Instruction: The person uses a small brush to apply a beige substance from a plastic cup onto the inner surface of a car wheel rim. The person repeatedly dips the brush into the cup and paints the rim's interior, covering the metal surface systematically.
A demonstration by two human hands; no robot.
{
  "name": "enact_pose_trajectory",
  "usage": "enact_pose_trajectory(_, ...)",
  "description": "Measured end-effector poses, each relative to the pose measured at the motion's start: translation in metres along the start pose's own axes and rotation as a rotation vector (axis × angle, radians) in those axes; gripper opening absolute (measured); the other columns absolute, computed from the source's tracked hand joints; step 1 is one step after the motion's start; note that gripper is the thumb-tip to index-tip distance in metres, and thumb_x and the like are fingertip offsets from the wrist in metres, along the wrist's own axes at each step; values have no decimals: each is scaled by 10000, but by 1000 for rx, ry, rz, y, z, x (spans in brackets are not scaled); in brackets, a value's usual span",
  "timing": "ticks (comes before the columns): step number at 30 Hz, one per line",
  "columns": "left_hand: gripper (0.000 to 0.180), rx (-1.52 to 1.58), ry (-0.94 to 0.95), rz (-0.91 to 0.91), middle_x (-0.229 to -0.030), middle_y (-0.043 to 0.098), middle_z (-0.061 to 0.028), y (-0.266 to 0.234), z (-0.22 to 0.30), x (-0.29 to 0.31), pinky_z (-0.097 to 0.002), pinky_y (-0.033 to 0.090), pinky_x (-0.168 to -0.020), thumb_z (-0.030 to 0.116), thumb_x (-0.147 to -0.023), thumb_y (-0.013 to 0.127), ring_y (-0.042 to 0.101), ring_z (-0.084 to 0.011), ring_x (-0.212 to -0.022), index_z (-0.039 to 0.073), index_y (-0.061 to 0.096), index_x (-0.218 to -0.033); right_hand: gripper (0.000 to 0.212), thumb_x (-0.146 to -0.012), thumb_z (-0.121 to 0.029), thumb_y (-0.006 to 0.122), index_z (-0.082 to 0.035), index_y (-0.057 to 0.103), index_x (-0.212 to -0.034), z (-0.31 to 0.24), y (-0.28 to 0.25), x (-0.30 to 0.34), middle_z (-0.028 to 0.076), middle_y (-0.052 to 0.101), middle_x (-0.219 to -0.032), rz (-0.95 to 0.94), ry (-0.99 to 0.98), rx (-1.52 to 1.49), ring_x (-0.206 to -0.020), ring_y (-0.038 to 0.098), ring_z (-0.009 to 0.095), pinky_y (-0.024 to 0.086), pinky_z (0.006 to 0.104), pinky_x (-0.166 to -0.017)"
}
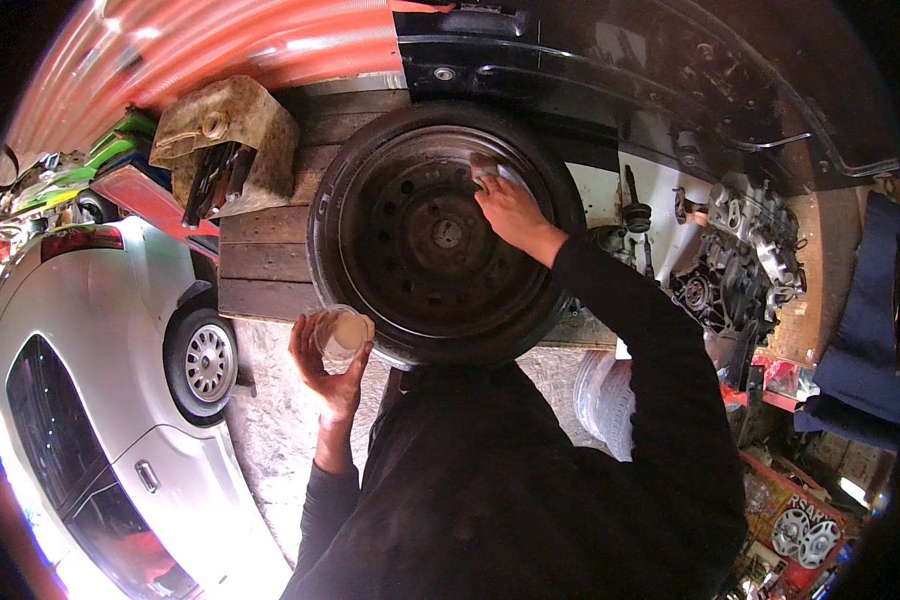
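A car wheel with a black tyre and a dark, dirty steel rim lies flat on a wooden bench in front of me. My left hand grips a small clear plastic cup by the tyre's near left edge; something pale is inside it. My right hand reaches over the far right part of the rim with its fingers closed. A small pale, brownish item shows at the fingertips against the rim's inner wall, too blurred to name.
Left of the wheel, a cut-open grimy plastic jug holds dark tools on the wooden bench. A silver car is parked at left. Engine parts stand to the right. A black vehicle panel rises behind the bench.
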State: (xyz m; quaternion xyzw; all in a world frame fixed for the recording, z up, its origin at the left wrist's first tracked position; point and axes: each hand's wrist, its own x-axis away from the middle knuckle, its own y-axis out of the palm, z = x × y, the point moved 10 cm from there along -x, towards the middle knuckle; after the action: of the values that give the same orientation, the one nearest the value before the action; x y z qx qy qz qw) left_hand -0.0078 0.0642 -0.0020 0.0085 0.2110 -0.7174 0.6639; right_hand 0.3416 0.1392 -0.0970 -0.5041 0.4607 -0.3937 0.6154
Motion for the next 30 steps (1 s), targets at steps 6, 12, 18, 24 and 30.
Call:
enact_pose_trajectory(6,958,26,-7,3,-1377,530,-174,4,-4,11,-448,462,-1089,33,-734,879,575,-304,-1254,14,299,-1496,229,-869,-115,594,37,653,-1030,-19,-17,-34,261,583,-1261,69,67,-180,-1089,613,395,566,466,-822)
enact_pose_trajectory(12,956,51,33,-4,-1386,526,-172,-1,8,10,-449,467,-1086,30,-745,868,572,-302,-1258,19,288,-1505,219,-802,-196,663,15,658,-860,-109,18,-106,254,663,-925,11,-204,-174,-956,646,372,566,436,-784)
enact_pose_trajectory(18,967,52,26,10,-1403,513,-167,-7,4,9,-455,447,-1099,2,-744,858,570,-310,-1265,19,275,-1516,178,-867,-260,633,-121,684,-966,-121,-5,-76,102,658,-1174,159,-465,-118,-1164,551,241,445,441,-988)
enact_pose_trajectory(24,972,12,37,-13,-1397,515,-176,1,-2,8,-449,455,-1097,9,-739,864,574,-305,-1260,15,276,-1513,151,-924,-171,555,-72,652,-985,-4,-13,-17,116,591,-1265,197,-267,24,-1178,582,288,481,431,-971)
enact_pose_trajectory(30,959,74,33,-10,-1390,517,-180,6,0,7,-445,464,-1092,14,-737,867,577,-304,-1257,10,289,-1503,148,-908,-106,561,-49,656,-1006,6,-5,0,172,586,-1331,-17,37,-112,-1130,635,329,507,460,-946)
